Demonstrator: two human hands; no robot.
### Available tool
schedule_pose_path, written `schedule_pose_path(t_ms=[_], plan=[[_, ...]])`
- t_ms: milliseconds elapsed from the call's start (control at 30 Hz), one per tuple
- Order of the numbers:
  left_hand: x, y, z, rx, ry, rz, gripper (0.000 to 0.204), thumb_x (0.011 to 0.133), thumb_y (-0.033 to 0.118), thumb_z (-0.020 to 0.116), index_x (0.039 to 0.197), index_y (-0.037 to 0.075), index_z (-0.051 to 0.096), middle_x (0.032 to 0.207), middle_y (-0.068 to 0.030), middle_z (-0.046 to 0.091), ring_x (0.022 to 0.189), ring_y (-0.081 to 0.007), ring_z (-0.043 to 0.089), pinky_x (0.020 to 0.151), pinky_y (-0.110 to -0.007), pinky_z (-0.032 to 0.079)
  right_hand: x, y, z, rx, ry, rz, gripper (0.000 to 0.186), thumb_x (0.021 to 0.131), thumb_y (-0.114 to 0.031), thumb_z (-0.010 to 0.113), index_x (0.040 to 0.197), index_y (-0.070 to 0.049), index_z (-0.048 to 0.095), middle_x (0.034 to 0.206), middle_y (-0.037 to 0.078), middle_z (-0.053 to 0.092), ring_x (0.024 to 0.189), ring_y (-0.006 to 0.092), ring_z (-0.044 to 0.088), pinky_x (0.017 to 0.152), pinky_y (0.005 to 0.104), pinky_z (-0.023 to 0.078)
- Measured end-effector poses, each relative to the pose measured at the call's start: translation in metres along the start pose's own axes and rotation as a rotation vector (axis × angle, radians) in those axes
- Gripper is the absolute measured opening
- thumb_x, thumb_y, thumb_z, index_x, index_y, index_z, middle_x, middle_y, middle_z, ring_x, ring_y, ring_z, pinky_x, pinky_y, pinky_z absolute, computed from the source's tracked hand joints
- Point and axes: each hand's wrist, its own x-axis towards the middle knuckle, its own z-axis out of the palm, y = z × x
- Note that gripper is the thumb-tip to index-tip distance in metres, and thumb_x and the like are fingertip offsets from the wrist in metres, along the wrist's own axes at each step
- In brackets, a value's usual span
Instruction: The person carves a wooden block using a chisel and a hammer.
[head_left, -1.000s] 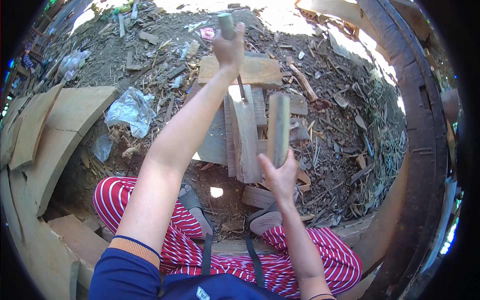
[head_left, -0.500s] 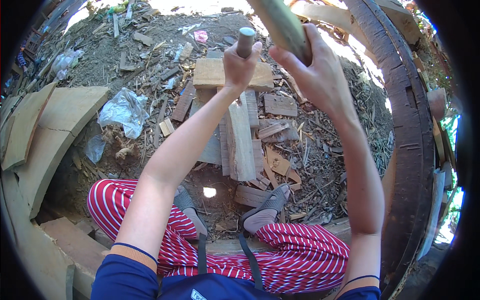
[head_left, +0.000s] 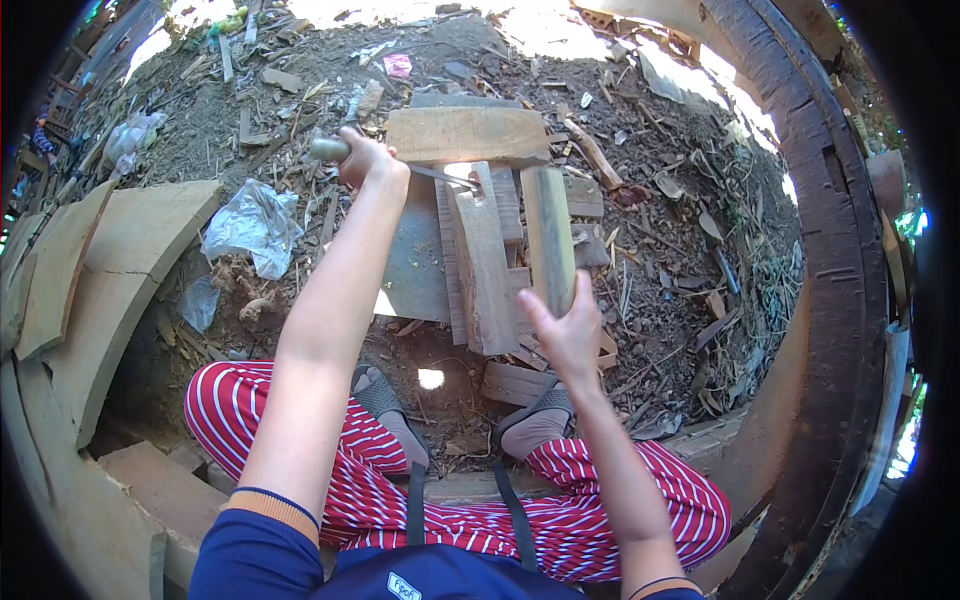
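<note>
The left hand (head_left: 372, 163) is closed round the smooth, rounded, pale greenish handle of a chisel (head_left: 331, 149), whose thin dark metal shank slants off to the right of that hand. Its end meets a small notch near the far end of a length of wood (head_left: 484, 275), rough, grey-brown and squared, which lies between the two hands; how deep the tip sits is hard to make out. The right hand (head_left: 567, 325) grips a thick wooden club (head_left: 549, 235), smooth-sided with dark streaks along its grain, just right of that wood; its lower end is hidden in the palm. Beyond the hands lies a pale, flat-faced block (head_left: 466, 135). Left of the left forearm, a crumpled, translucent plastic bag (head_left: 252, 228) rests on gritty, chip-strewn soil (head_left: 330, 95). Both upper arms are cut off by the lower edge.
</note>
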Motion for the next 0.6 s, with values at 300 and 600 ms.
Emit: schedule_pose_path(t_ms=[300,600], plan=[[-0.06,0.033,-0.001,0.62,-1.102,0.487,0.014,0.085,0.011,0.063,0.099,0.008,0.064,0.068,-0.0029,0.059,0.053,-0.0089,0.052,0.046,-0.026,0.046,-0.07,0.032,0.05,-0.169,0.217,0.035,0.071,0.069,-0.029,0.084,0.124,-0.008,0.046,0.105,0.018,0.065,0.089,0.0382,0.066,0.074,0.0445,0.054],[-0.03,0.015,-0.011,1.848,-1.933,0.709,0.052,0.071,0.011,0.07,0.122,0.015,0.064,0.119,-0.0108,0.066,0.109,-0.0227,0.063,0.097,-0.036,0.05,-0.047,0.038,0.026,-0.209,0.236,0.042,0.06,0.073,-0.02,0.074,0.127,-0.01,0.048,0.104,0.018,0.066,0.088,0.0376,0.067,0.075,0.045,0.055]])
